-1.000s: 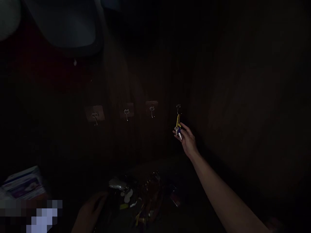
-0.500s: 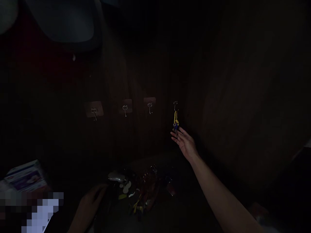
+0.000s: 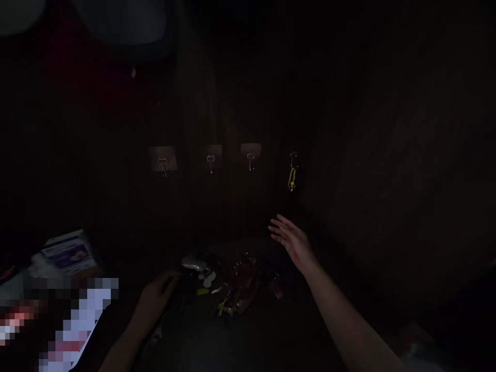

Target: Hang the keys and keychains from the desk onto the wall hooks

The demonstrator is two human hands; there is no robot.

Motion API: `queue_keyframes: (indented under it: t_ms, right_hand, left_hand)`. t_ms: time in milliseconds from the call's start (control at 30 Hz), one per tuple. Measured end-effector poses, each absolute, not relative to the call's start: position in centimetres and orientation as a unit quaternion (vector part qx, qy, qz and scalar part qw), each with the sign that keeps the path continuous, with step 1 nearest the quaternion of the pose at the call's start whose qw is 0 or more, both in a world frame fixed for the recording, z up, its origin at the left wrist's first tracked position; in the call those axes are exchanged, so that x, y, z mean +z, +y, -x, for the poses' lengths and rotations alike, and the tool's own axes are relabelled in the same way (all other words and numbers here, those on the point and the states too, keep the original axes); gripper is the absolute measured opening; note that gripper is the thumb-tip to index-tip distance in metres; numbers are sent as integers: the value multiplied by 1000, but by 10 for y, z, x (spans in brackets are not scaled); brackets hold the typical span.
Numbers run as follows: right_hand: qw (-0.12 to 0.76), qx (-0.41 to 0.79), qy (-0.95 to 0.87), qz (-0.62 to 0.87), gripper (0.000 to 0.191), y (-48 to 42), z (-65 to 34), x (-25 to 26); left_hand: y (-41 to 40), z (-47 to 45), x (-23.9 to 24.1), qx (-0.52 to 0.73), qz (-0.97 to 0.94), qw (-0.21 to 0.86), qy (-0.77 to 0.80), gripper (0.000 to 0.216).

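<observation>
My right hand (image 3: 292, 242) is in the air below the rightmost hook, its fingers spread and nothing in them. Above it a yellow cord loop (image 3: 292, 179) hangs from that metal hook (image 3: 293, 159); whatever dangles under its knot is lost in the dark. My left hand (image 3: 157, 294) rests low at the left of a pile of small things, with a gap between thumb and fingers and no object visible in it. In the pile are a shiny pale item (image 3: 194, 264), a white rounded piece (image 3: 210, 279), a yellow-green piece (image 3: 202, 292) and a yellow strap (image 3: 222, 306).
Three more hooks on clear pads, a left one (image 3: 163, 161), a middle one (image 3: 211, 159) and a right one (image 3: 250, 156), line the dark wooden panel. A purple-and-white box (image 3: 72, 253) stands at the left. A pixelated bright patch (image 3: 83, 323) covers the lower left.
My right hand has let go of the item on the yellow loop and dropped away, fingers spreading. The loop stays on its hook. The view has shifted; my left hand remains beside the pile.
</observation>
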State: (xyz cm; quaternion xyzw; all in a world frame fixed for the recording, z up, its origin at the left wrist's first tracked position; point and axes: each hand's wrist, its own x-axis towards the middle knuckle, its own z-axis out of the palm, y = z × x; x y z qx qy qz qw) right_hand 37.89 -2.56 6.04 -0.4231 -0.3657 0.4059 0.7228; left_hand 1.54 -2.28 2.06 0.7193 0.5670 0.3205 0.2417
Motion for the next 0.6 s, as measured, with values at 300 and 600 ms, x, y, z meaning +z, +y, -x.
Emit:
queue_keyframes:
  t_ms: [300,600]
  right_hand:
    - [555,295,-578,520,20,-30,-327,18]
    - [406,83,-732,541,28,-29,-317,2]
  left_hand:
    - [-20,-15,17,325,-725,224,564,30]
    - [-22,-15,15,329,-724,219,566,31]
